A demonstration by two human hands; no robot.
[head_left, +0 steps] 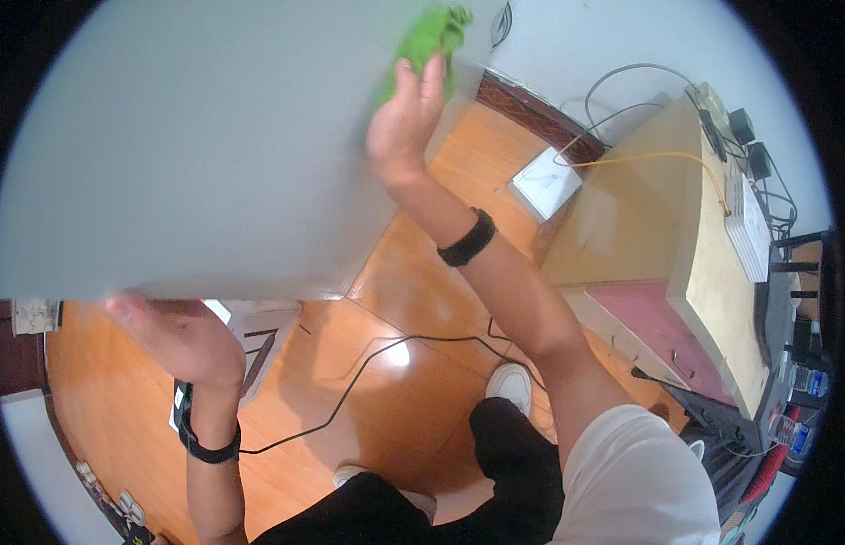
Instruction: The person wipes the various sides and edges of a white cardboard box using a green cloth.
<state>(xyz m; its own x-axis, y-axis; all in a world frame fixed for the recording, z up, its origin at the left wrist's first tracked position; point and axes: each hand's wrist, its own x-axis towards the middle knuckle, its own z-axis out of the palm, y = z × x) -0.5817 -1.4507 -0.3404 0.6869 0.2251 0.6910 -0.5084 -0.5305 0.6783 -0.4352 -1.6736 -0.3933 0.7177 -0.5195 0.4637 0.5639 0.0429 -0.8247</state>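
A large smooth grey-white panel (191, 150), possibly the side of an appliance or cabinet, fills the upper left. My right hand (405, 129) presses a green cloth (429, 41) against it close to its right edge, with the cloth bunched beyond the fingertips. A black band (467, 238) circles that wrist. At the panel's lower edge is my left hand (191, 340); its fingertips are blurred and partly hidden, so its grip on the edge is unclear. A black strap with a small device (208, 446) and a cable is on the left wrist.
A black cable (368, 368) crosses the wood-look floor (313, 422). To the right stands a cream cabinet with a pink drawer (661, 320), bearing a white router (748, 228) and wires. A white box (545, 184) lies beside it. A printed bag or box (259, 347) is behind my left hand.
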